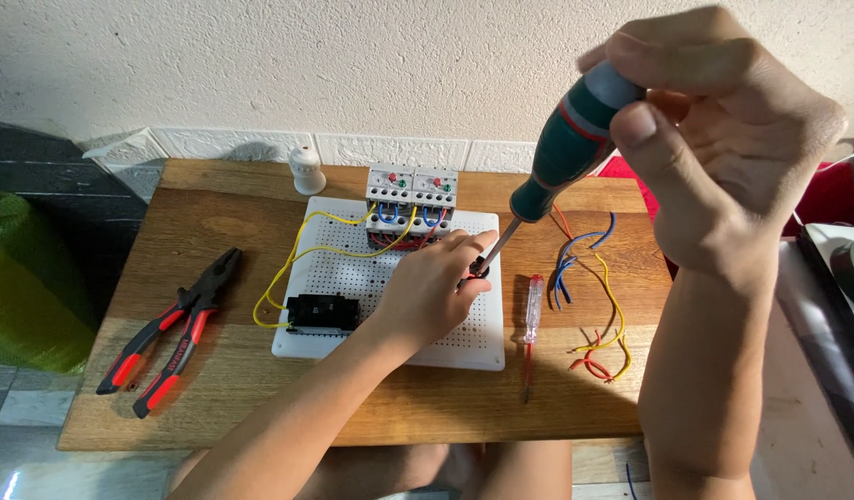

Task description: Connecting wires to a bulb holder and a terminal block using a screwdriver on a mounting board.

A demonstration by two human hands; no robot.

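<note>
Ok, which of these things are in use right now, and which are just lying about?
In use: screwdriver in right hand; small part pinched by left hand; white board.
Lying about: pliers; tester pen; loose wires; white cap.

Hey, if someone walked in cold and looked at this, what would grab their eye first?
Most striking is the right hand up close at upper right, its grip closed on a green-handled screwdriver angled down to the white perforated board mid-table. There the left hand steadies a small part at the tip. Red-handled pliers lie at the table's left, loose coloured wires at right.
</note>
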